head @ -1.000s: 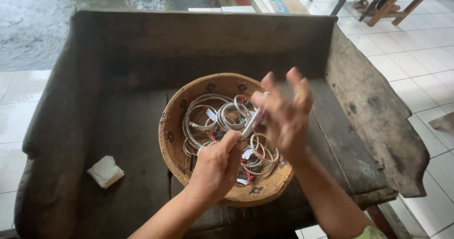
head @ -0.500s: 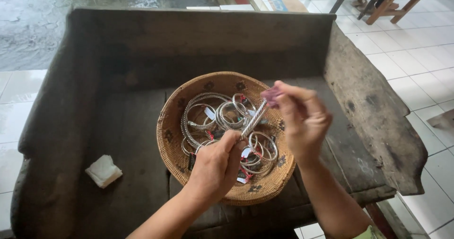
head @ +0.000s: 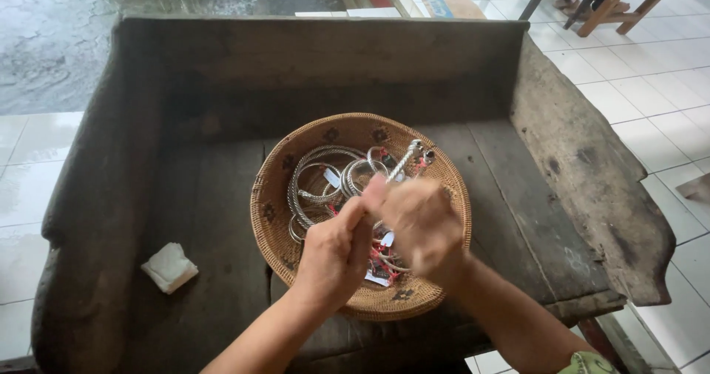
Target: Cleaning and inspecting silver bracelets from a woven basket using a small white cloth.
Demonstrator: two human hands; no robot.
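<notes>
Both hands at frame centre, above basket (head: 296,218). Left hand (head: 333,252) and right hand (head: 421,222) closed round silver bangle (head: 409,156), end protruding upward; right blurred. Basket on table (head: 185,196) corrals loose bangles.

My left hand (head: 336,252) and right hand (head: 418,226) were both bare, with no gloves, and I could make out no rings or watch on either. My forearms were uncovered along their whole visible length. Only at the lower right edge of the view did a bit of green patterned sleeve (head: 589,364) show at my right arm.
</notes>
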